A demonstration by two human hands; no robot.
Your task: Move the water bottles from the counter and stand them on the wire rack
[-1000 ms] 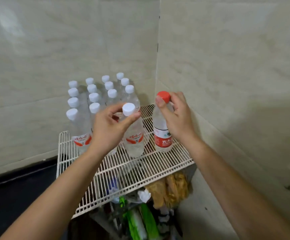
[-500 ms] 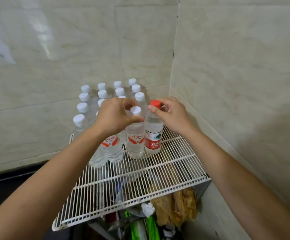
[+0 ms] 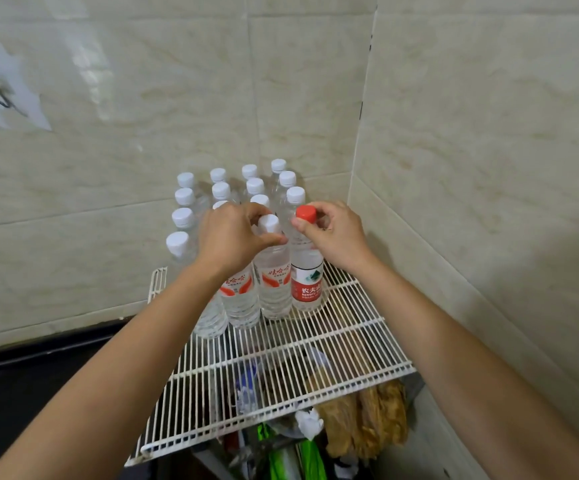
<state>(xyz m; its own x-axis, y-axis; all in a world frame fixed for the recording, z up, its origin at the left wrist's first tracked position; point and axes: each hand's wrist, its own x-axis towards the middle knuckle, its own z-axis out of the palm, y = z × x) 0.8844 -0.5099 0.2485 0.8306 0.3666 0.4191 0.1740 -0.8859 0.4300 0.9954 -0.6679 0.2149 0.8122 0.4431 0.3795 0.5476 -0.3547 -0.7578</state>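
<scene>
A white wire rack (image 3: pixel 333 344) stands in the tiled corner. Several clear white-capped bottles (image 3: pixel 185 197) stand upright in rows at its back. My left hand (image 3: pixel 232 237) grips the neck of a white-capped bottle (image 3: pixel 276 282) that stands on the rack at the front of the group. My right hand (image 3: pixel 336 233) pinches the red cap of a red-labelled bottle (image 3: pixel 307 282), which stands right beside it, the two touching. Both bottles are upright with their bases on the wires.
Tiled walls close in behind and to the right. The front half of the rack is bare wire. Under it lie brown bags (image 3: pixel 367 417), green packets (image 3: pixel 291 459) and other clutter. A dark surface (image 3: pixel 21 393) lies at the lower left.
Both hands have carried their bottles back toward the standing group and set them down side by side on the rack. The camera has moved closer and higher.
</scene>
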